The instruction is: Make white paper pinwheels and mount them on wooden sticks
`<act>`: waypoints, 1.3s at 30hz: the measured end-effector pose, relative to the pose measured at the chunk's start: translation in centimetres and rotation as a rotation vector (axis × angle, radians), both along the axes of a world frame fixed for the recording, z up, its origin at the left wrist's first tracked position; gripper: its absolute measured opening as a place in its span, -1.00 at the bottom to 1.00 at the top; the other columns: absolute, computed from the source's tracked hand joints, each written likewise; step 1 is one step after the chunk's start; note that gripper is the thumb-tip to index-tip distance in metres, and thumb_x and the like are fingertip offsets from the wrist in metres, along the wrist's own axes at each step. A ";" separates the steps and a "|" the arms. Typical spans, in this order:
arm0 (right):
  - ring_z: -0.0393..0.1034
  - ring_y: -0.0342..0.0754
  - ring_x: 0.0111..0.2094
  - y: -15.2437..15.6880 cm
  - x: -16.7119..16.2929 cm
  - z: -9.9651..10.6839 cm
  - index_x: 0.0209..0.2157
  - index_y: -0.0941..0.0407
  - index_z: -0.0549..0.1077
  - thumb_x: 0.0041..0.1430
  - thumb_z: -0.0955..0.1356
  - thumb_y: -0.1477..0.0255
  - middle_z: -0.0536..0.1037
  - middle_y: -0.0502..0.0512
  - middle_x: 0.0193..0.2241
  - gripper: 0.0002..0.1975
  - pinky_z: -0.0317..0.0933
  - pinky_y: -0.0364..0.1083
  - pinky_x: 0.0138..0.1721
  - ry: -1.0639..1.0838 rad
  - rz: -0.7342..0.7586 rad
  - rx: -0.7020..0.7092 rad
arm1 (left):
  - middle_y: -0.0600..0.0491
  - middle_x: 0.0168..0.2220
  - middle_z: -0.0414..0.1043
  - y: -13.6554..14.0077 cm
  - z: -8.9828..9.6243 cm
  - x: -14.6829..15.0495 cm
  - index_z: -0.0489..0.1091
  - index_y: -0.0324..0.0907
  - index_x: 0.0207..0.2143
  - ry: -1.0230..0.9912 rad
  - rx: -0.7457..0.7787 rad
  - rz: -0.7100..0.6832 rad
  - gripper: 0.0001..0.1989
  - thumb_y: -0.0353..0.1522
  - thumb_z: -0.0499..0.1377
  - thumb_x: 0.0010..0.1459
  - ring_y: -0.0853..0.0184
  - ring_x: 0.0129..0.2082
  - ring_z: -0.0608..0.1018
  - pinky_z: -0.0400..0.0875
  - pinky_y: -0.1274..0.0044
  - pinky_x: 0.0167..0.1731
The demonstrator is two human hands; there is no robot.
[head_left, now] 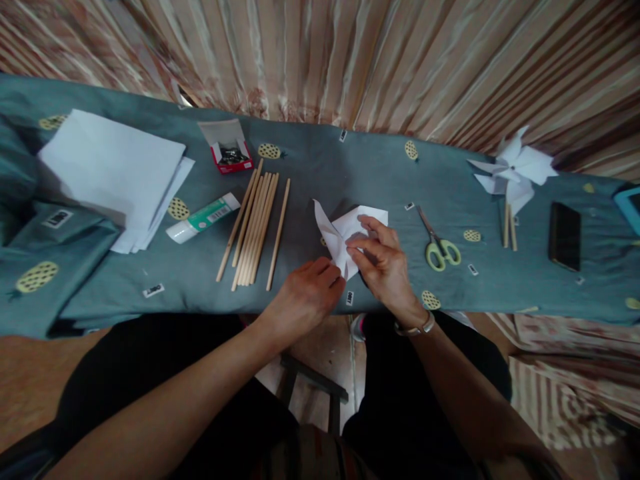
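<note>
The left hand was curled against the near corner of a folded piece of white paper, its fingertips hidden, so whether it pinched or only pressed could not be told. The right hand covered the paper's right part, thumb and forefinger closed on a flap near its middle. The paper lay between the hands at the table's near edge, one curved, pointed flap rising at left. At the right edge, a blue-rimmed device was cut off; the small dark pieces inside the red cardboard box were too blurred to name. Smooth, round wooden sticks lay left of the paper, beside a green-and-white glue stick. Green-handled scissors and crisp-bladed paper pinwheels were to the right, on the pineapple-print cloth.
</note>
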State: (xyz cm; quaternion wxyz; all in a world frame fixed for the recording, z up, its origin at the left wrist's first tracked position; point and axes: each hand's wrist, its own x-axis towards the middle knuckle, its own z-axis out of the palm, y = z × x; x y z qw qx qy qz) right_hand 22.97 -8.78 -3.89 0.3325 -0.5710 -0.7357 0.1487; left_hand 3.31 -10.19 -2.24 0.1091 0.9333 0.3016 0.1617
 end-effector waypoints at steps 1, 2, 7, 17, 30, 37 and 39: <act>0.30 0.13 0.13 -0.1 0.0 0.0 -0.25 -0.01 0.56 0.26 0.35 0.43 0.41 0.06 0.14 -0.88 0.27 0.18 0.15 -0.023 0.015 0.023 | -0.07 -0.27 0.46 0.0 0.0 0.0 0.43 -0.30 -0.27 0.000 0.001 0.001 -0.87 -0.49 0.08 0.28 0.21 -0.23 0.47 0.47 0.42 -0.26; 0.30 0.14 0.14 -0.2 0.0 0.0 -0.23 -0.01 0.55 0.28 0.33 0.43 0.41 0.07 0.15 -0.86 0.28 0.18 0.15 -0.050 0.031 0.046 | -0.06 -0.27 0.46 0.0 0.0 0.0 0.43 -0.30 -0.27 0.002 -0.001 0.002 -0.88 -0.49 0.09 0.28 0.21 -0.23 0.47 0.47 0.41 -0.26; 0.20 0.17 0.26 -1.4 0.0 0.0 0.05 -0.06 0.45 0.32 0.20 0.54 0.29 0.04 0.27 -0.62 0.20 0.26 0.22 -0.176 0.098 0.062 | -0.06 -0.28 0.47 0.0 0.2 0.0 0.43 -0.30 -0.30 0.011 -0.017 0.001 -0.85 -0.49 0.07 0.30 0.22 -0.23 0.48 0.48 0.41 -0.25; -0.01 0.15 0.39 -2.9 -0.2 -0.7 0.34 -0.19 0.07 0.29 0.16 0.62 0.04 -0.04 0.40 -0.33 0.03 0.25 0.32 -0.287 0.117 0.026 | -0.06 -0.27 0.49 0.3 0.8 -0.2 0.44 -0.29 -0.25 -0.096 0.053 0.060 -0.83 -0.48 0.05 0.31 0.24 -0.24 0.50 0.47 0.41 -0.25; -0.04 0.11 0.40 -2.0 0.2 0.3 0.25 -0.14 0.23 0.29 0.15 0.63 0.08 -0.05 0.39 -0.42 0.02 0.24 0.33 -0.264 0.139 0.014 | -0.05 -0.28 0.49 0.3 1.2 -0.4 0.43 -0.30 -0.25 -0.137 0.075 0.061 -0.86 -0.50 0.07 0.29 0.24 -0.26 0.51 0.47 0.43 -0.26; -0.13 0.12 0.42 -2.5 -0.4 -0.4 0.30 -0.13 0.14 0.30 0.15 0.63 0.10 0.03 0.39 -0.39 0.02 0.24 0.32 -0.290 0.126 0.054 | -0.06 -0.27 0.50 0.0 1.2 -0.2 0.43 -0.29 -0.27 -0.161 0.046 0.031 -0.83 -0.49 0.04 0.31 0.25 -0.24 0.50 0.48 0.42 -0.24; -0.13 0.11 0.42 -2.4 -0.3 -0.4 0.29 -0.15 0.17 0.29 0.15 0.63 0.09 -0.01 0.39 -0.38 0.02 0.23 0.32 -0.278 0.115 0.031 | -0.06 -0.26 0.50 0.0 1.2 0.1 0.43 -0.29 -0.26 -0.175 0.042 0.037 -0.82 -0.48 0.04 0.32 0.25 -0.24 0.50 0.49 0.42 -0.23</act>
